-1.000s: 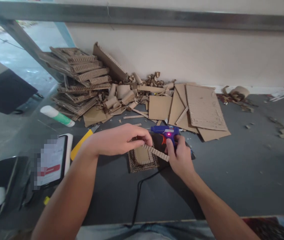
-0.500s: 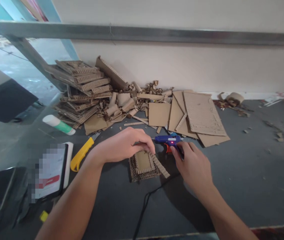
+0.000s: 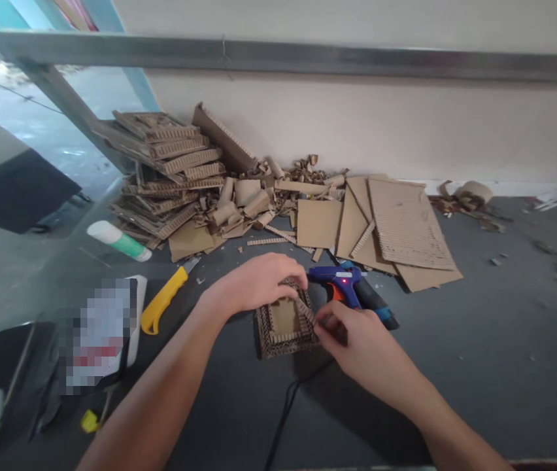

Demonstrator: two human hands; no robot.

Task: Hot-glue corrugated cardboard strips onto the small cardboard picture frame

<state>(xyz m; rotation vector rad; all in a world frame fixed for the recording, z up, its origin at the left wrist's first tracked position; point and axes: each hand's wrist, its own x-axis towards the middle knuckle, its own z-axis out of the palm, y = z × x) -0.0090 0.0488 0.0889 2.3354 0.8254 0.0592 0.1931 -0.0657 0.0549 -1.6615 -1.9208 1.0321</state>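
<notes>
Between my hands a small rectangular cardboard frame [image 3: 286,338] with stepped corrugated edges lies on the dark table. A narrow corrugated cardboard strip [image 3: 304,310] slants over its right side. My left hand [image 3: 269,281] pinches the strip's upper end at the frame's far edge. The lower end is between the thumb and fingers of my right hand [image 3: 352,333]. Just beyond my right hand rests a blue glue gun [image 3: 340,276] with an orange trigger and a lit red light. Its black cord [image 3: 286,405] runs toward the table's front.
A yellow utility knife [image 3: 165,301], blade out, lies left of my left arm near a glue stick [image 3: 119,240] and a phone [image 3: 102,333]. Stacked cardboard frames [image 3: 175,160], scraps [image 3: 244,196] and cardboard sheets [image 3: 408,226] line the back. A dark blue-and-black tool [image 3: 376,304] lies beside the glue gun.
My right hand has let go of the glue gun, which now lies on the table. That hand has moved left and grips the cardboard strip's lower end. My left hand stays at its upper end.
</notes>
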